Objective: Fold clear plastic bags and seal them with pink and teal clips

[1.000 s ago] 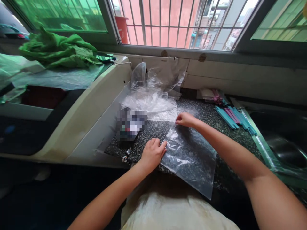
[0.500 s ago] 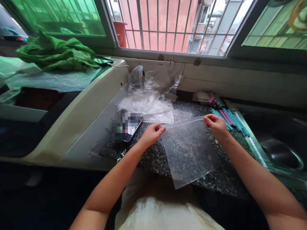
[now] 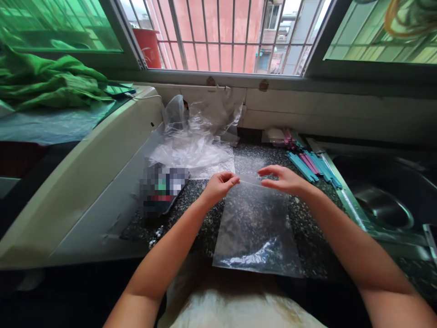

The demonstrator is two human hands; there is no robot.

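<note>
A clear plastic zip bag [image 3: 256, 223] hangs flat over the speckled counter, its lower edge near my body. My left hand [image 3: 221, 187] pinches its top left corner between thumb and fingers. At the top right of the bag is my right hand [image 3: 285, 179], thumb and fingers parted around the zip edge without closing on it. The bag looks empty. Left of my left hand lies a phone [image 3: 175, 189], its screen blurred out.
Crumpled clear plastic bags [image 3: 198, 150] lie at the back of the counter [image 3: 194, 218]. Blue and purple strips [image 3: 314, 166] sit beside the metal sink [image 3: 378, 205] on the right. Green cloth [image 3: 61, 82] is heaped at the left, below the barred window [image 3: 218, 41].
My right hand has loosened its pinch on the bag's right corner and moved left, nearer my left hand. The bag's lower end has swung left. The view has turned slightly right.
</note>
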